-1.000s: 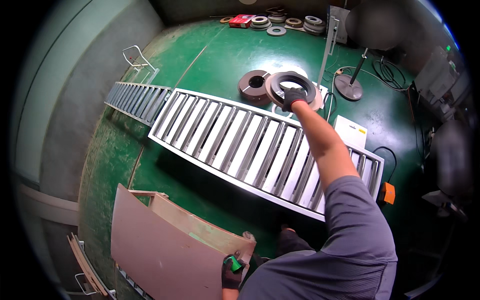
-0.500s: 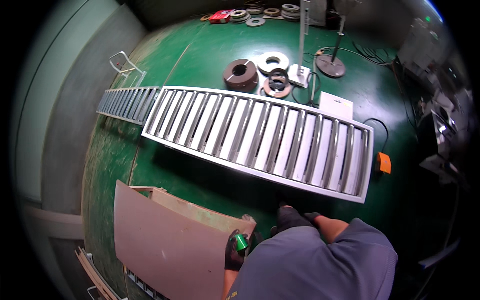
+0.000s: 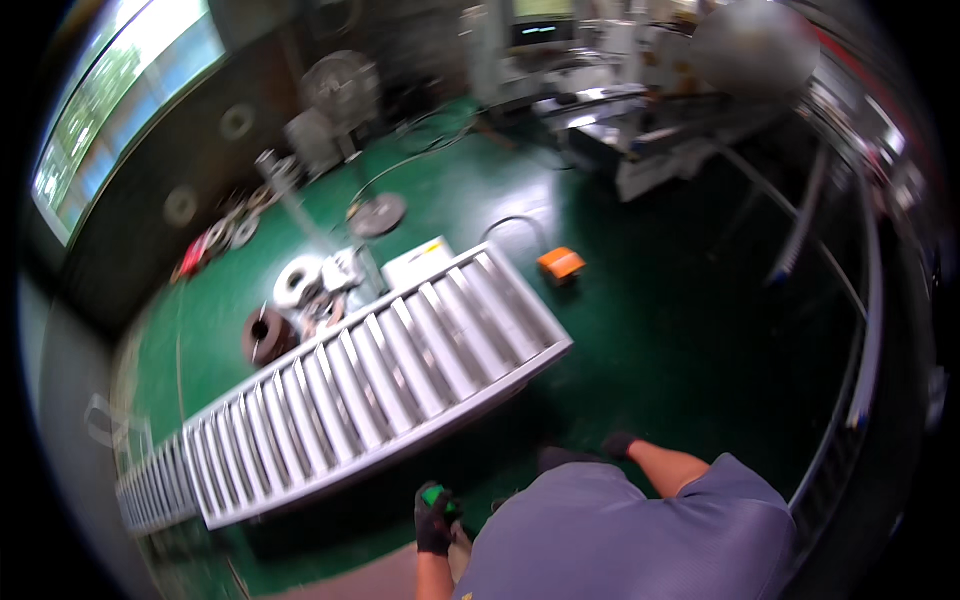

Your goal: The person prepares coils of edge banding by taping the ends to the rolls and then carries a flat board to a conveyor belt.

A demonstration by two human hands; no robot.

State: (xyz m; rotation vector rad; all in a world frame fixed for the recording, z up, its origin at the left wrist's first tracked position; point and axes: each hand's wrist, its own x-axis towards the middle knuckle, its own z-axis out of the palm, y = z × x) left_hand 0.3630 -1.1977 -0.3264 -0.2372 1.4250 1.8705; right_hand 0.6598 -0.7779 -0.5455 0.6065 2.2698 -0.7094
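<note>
My left hand [image 3: 434, 528], in a dark glove, is closed around a small green cylinder [image 3: 433, 495] whose kind I cannot make out. It is low in the view, just in front of my grey shirt. Behind that hand lies the edge of a brown board [image 3: 350, 582], mostly cut off by the lower rim. My right hand [image 3: 620, 444], also dark-gloved, is off to the right of my body, over the green floor; its fingers are too dark to make out. Ahead stands a long roller conveyor [image 3: 375, 375] with a pale metal frame, touched by neither hand.
Beyond the conveyor are brown and white rolls [image 3: 266, 337], a white box [image 3: 418, 262], an orange foot pedal [image 3: 561, 264] with a cable, and a fan's round base [image 3: 378, 215]. Machinery [image 3: 640, 150] fills the far right, and long metal rails [image 3: 868, 300] run along the right side.
My view has swung right, bringing the window, machinery and rails into sight while most of the brown board has left it. The green cylinder is still in my left hand.
</note>
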